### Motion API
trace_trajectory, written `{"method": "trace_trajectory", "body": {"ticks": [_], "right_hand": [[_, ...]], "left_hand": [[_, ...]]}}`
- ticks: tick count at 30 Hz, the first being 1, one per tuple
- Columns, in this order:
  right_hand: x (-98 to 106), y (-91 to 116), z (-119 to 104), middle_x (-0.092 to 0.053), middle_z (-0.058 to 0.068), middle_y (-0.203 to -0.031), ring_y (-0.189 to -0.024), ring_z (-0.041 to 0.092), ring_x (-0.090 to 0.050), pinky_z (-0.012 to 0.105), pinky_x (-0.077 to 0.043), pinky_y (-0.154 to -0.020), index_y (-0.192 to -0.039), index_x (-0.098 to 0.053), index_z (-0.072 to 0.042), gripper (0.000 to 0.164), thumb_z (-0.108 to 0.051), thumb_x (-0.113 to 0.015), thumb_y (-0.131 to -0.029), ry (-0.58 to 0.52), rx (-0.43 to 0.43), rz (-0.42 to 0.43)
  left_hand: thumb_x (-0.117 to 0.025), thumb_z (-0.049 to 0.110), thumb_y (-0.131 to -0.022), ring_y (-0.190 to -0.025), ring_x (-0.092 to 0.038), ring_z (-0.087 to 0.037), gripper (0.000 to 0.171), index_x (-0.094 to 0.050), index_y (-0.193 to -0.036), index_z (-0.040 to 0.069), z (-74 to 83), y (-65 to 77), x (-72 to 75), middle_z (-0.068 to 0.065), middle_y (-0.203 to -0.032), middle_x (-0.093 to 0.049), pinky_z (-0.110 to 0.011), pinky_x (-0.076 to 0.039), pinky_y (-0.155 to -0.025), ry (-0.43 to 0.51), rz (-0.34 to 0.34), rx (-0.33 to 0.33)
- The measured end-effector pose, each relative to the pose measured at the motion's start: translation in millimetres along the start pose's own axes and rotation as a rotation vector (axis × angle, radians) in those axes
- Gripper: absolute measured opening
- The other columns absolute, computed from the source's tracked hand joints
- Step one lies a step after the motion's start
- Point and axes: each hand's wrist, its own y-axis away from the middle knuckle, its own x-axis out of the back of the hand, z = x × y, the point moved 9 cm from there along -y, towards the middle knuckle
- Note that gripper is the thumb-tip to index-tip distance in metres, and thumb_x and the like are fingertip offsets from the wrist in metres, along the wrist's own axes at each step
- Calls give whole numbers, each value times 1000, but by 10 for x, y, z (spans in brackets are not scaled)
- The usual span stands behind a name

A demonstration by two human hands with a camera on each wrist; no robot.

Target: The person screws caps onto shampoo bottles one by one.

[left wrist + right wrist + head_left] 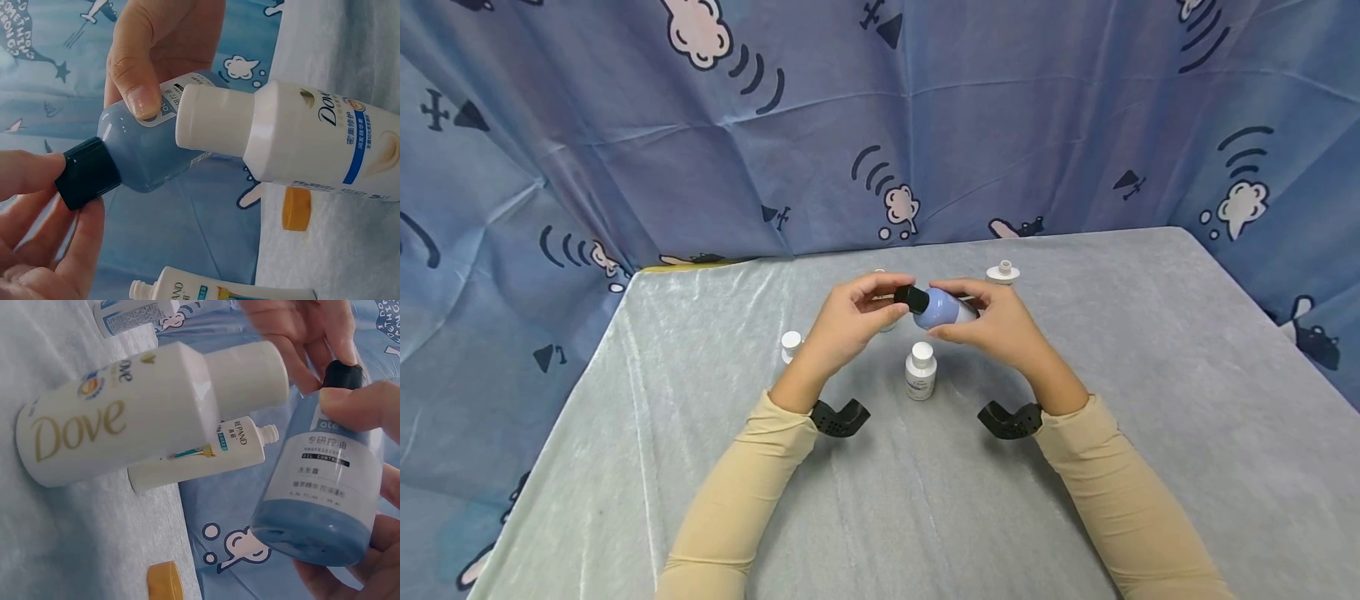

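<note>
Watching left hand [852,313] pinching the black cap [912,299], right hand [997,323] gripping the blue bottle [938,308], tilting near head-frame centre; I'm seeing a white bottle [921,372] standing just below it.

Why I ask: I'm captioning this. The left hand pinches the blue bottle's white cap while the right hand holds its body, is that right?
The cap is black, not white, as the head view shows. The left hand pinches it; the right hand holds the blue bottle.

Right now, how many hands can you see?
2: the left hand pinches the black cap, and the right hand grips the blue shampoo bottle under that cap. No other hand shows.
</note>
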Motion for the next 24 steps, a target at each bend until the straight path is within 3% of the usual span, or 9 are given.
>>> {"method": "trace_trajectory", "body": {"ticks": [3,5,9,13,24], "right_hand": [[2,1,4,-63,4,-116,-89,21,-56,30,-48,-74,-121,-63,-16,57,-23,-83,-68,-10,-1,2],[0,3,-1,-63,4,-117,-89,21,-55,29,-48,-74,-121,-62,-17,57,-23,-83,-68,-16,2,2],[3,14,-23,-62,4,-118,-89,21,-55,30,-48,-74,-122,-62,-15,57,-22,-83,-69,-17,8,6],[10,22,-28,-62,5,-117,-90,22,-55,32,-47,-75,-122,-62,-16,57,-22,-82,-69,-18,-2,10],[46,25,-55,-64,4,-114,-88,20,-57,32,-49,-74,-119,-64,-17,54,-21,-83,-68,-16,18,33]], "left_hand": [[-65,8,-86,-108,-61,-19,35,-61,-120,8,25,0,-27,-8,-122,-59,-28,-53,-81,22,-26,-16],[-67,12,-85,-109,-59,-16,37,-60,-121,10,24,-8,-7,-6,-122,-59,-27,-52,-84,4,2,-15],[-73,21,-81,-96,-61,-16,38,-62,-117,12,-20,-16,67,-5,-108,-64,-24,-52,-77,-43,93,33],[-74,22,-80,-90,-64,-19,35,-65,-111,9,-53,-14,75,-7,-102,-66,-27,-54,-73,-28,112,62],[-73,16,-80,-92,-65,-15,31,-66,-108,6,43,4,58,-10,-102,-67,-26,-53,-83,-81,145,-72]]}}
